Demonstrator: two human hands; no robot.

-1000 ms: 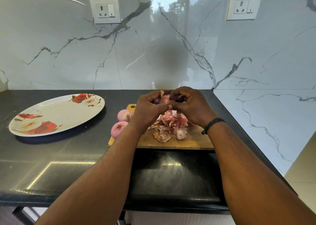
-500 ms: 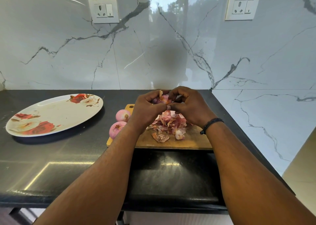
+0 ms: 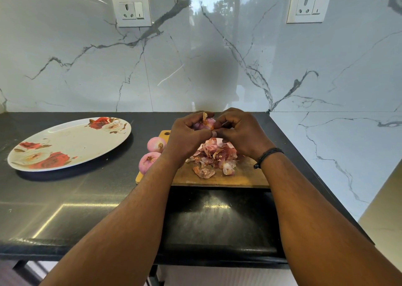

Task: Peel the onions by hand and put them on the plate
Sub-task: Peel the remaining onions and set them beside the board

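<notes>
A pink onion (image 3: 205, 123) with a loose flap of dry skin is held above the wooden cutting board (image 3: 239, 177). My left hand (image 3: 187, 137) grips it from the left, and my right hand (image 3: 241, 133) pinches its skin from the right. Two peeled onions (image 3: 155, 144) (image 3: 149, 160) lie at the board's left end. A heap of onion peels (image 3: 214, 155) covers the board under my hands. The oval plate with red roses (image 3: 69, 143) lies on the black counter to the left, with nothing on it.
The black counter (image 3: 87, 198) ends at the marble wall behind and at an edge on the right. Two wall sockets (image 3: 131, 9) (image 3: 309, 5) sit high on the backsplash. A black band is on my right wrist (image 3: 268, 155).
Both hands stay on the onion above the board with only small finger shifts. The camera view drifts slightly.
</notes>
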